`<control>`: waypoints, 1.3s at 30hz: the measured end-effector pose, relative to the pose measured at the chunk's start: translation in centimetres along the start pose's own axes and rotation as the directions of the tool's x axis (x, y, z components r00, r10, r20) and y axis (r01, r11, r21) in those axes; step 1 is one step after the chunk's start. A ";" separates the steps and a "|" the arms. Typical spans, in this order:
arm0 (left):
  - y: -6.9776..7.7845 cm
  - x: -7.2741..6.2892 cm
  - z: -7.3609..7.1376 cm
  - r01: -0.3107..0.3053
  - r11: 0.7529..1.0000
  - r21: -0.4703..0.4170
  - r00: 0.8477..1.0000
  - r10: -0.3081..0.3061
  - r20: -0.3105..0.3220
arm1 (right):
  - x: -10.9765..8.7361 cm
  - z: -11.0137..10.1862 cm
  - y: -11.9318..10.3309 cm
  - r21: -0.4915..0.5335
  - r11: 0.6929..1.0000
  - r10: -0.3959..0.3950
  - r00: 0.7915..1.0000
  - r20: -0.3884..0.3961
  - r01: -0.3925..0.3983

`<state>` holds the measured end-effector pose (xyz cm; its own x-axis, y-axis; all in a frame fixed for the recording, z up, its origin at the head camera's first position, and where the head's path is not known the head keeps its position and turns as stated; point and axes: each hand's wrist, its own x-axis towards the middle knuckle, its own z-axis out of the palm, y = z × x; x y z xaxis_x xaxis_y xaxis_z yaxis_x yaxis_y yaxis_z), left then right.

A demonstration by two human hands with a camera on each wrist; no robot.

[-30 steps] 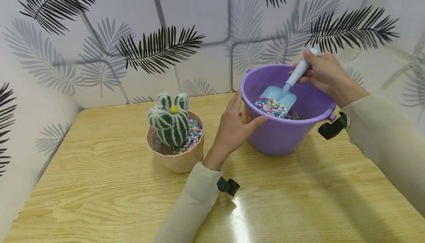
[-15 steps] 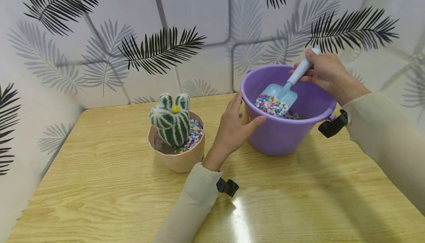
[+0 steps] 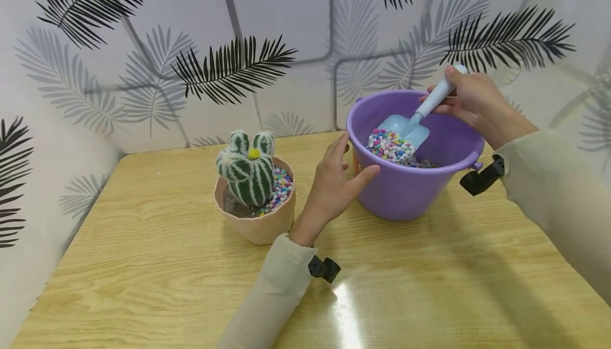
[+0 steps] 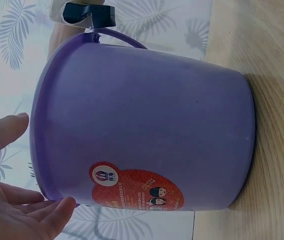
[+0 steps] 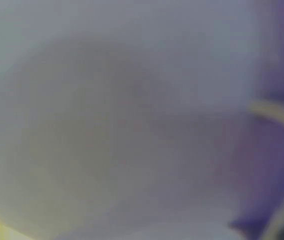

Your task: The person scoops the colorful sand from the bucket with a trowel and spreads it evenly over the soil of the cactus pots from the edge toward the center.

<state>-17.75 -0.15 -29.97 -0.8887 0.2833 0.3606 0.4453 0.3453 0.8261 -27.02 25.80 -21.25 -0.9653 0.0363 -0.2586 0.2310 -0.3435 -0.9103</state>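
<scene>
My right hand [image 3: 477,102] grips the pale handle of a light-blue toy shovel [image 3: 412,131] over the purple bucket [image 3: 406,195]. The shovel slants down to the left, its blade inside the bucket and loaded with small multicoloured pebbles [image 3: 390,145]. With thumb and fingers spread, my left hand [image 3: 331,187] lies at the bucket's near left rim. In the left wrist view its fingertips [image 4: 64,206] are right by the rim, and a red label [image 4: 136,190] shows on the bucket's side. The right wrist view is too blurred to show the hand.
Left of the bucket stands a peach pot [image 3: 260,228] with a knitted green cactus [image 3: 250,179]. Colourful pebbles [image 3: 281,187] cover the pot's right part, and grey-brown filling shows on its left. The wooden table [image 3: 143,253] meets a leaf-patterned wall [image 3: 296,94] behind.
The shovel and my right hand have risen slightly, with the pebbles still on the blade. My left hand stays at the bucket's rim.
</scene>
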 end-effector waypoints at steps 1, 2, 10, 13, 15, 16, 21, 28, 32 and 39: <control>0.0 0.0 0.0 -0.001 1.000 0.004 1.000 0.001 0.000 | 0.0 0.0 -0.1 0.012 1.000 -0.003 1.000 0.001 0.003; 0.0 0.0 -0.1 -0.004 1.000 0.008 1.000 0.004 0.000 | 0.0 -0.1 -0.1 0.018 1.000 -0.006 1.000 0.002 0.006; 0.3 -0.3 -0.8 0.004 1.000 0.027 1.000 -0.004 0.006 | -0.2 -0.2 -0.9 0.075 0.997 -0.021 0.999 -0.032 0.024; 0.3 -0.4 -1.1 0.016 1.000 0.019 1.000 -0.016 0.007 | -0.3 -0.2 -1.1 0.090 0.996 -0.017 0.999 -0.035 0.020; 0.3 -0.5 -1.3 0.022 1.000 0.010 1.000 -0.022 0.007 | -0.4 -0.2 -1.1 0.116 0.993 -0.016 0.999 -0.039 0.020; 0.2 -0.6 -1.4 0.024 1.000 0.009 1.000 -0.024 0.004 | -0.4 -0.2 -1.1 0.131 0.991 -0.016 0.999 -0.038 0.021; 0.1 -0.8 -2.0 0.040 0.999 0.014 0.999 -0.040 0.008 | -0.7 0.0 -1.1 0.203 0.979 -0.025 0.999 -0.042 0.033; 0.3 -1.6 -2.9 0.033 0.997 0.067 0.999 -0.033 0.006 | -1.1 0.6 -1.0 0.259 0.964 -0.051 0.997 -0.054 0.063; 0.3 -2.3 -3.3 0.012 0.997 0.072 1.000 -0.011 -0.006 | -1.3 0.9 -0.9 0.278 0.958 -0.046 0.996 -0.078 0.066; 0.5 -3.4 -4.1 0.000 0.992 0.124 1.000 0.002 -0.020 | -1.6 1.5 -0.6 0.358 0.931 -0.047 0.997 -0.067 0.068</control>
<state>-15.00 -4.58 -29.02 -0.8896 0.2661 0.3712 0.4554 0.4533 0.7663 -25.83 24.53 -19.80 -0.9648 0.1153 -0.2363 0.1055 -0.6532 -0.7498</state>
